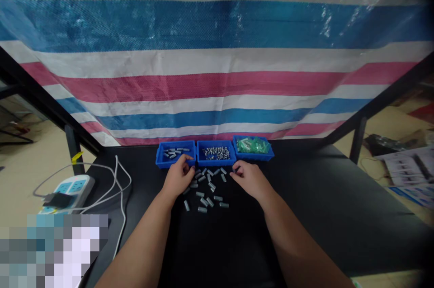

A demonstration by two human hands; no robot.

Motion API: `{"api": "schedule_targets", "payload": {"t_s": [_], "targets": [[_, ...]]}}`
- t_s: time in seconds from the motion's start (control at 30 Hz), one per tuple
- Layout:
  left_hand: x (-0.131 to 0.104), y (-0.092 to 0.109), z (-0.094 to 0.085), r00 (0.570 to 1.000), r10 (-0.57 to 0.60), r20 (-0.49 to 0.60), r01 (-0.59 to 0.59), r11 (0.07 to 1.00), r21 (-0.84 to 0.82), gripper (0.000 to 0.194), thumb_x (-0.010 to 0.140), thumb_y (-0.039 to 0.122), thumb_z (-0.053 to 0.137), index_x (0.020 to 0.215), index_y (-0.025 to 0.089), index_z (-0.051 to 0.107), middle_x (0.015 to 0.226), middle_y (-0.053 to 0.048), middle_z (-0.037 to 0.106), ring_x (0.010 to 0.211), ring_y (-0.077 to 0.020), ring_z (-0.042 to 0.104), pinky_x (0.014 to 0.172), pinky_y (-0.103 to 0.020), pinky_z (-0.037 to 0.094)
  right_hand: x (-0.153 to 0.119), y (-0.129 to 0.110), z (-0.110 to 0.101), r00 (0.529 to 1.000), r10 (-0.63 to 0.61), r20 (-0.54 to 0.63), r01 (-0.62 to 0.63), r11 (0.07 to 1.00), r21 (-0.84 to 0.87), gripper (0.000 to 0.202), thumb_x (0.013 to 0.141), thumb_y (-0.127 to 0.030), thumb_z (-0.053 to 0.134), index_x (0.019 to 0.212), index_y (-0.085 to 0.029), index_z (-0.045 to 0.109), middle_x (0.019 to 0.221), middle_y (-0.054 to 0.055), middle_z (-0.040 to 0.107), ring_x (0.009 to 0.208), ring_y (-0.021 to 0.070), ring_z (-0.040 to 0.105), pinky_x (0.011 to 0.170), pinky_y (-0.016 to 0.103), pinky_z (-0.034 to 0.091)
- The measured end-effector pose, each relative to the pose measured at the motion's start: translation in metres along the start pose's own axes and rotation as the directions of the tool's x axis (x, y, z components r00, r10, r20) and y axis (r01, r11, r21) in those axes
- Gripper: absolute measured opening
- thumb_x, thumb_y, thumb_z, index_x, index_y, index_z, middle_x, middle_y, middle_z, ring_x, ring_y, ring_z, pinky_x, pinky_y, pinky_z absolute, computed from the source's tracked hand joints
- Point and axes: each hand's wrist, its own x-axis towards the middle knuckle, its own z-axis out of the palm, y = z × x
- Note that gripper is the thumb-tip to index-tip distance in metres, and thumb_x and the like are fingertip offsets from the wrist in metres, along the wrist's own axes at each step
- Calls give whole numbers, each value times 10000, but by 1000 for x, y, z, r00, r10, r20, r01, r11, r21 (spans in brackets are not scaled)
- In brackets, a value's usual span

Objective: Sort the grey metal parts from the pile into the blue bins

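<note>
Small grey cylindrical pieces (202,210) lie scattered on the black table between my two hands. My left hand (178,177) is at the front edge of the left blue bin (158,161), its index finger stretched out and its thumb apart, with nothing visible between them. Several similar cylinders (178,152) lie in that bin. My right hand (250,178) is at the right side of the scattered pieces, thumb and fingertips pinched together. Something small and dark shows at those fingertips, too small to make out.
A middle blue bin (217,162) holds many small shiny metal parts (217,152). The right blue bin (257,157) holds green plastic packaging (256,145). A power strip (69,188) with a white cable (124,215) lies at left. Striped sheeting (217,62) hangs behind the table (312,215).
</note>
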Motion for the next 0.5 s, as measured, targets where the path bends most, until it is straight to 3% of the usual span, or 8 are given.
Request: {"api": "schedule_targets", "payload": {"t_s": [0.2, 0.5], "targets": [[0, 2, -2, 1000, 15, -8, -15, 1000, 6, 223, 878, 306, 561, 1081, 213, 555, 564, 90, 463, 541, -137, 482, 591, -249, 331, 2, 8, 3, 990, 114, -88, -112, 993, 30, 150, 821, -339, 685, 881, -226, 607, 687, 10, 705, 573, 178, 664, 554, 277, 455], [0, 1, -1, 1000, 12, -6, -12, 1000, -1, 224, 879, 298, 565, 1087, 215, 552, 564, 97, 444, 540, -131, 473, 593, -245, 338, 5, 3, 0, 989, 149, -21, -149, 989, 2, 102, 801, -303, 691, 852, -218, 668, 745, 21, 723, 630, 173, 672, 600, 272, 471]]}}
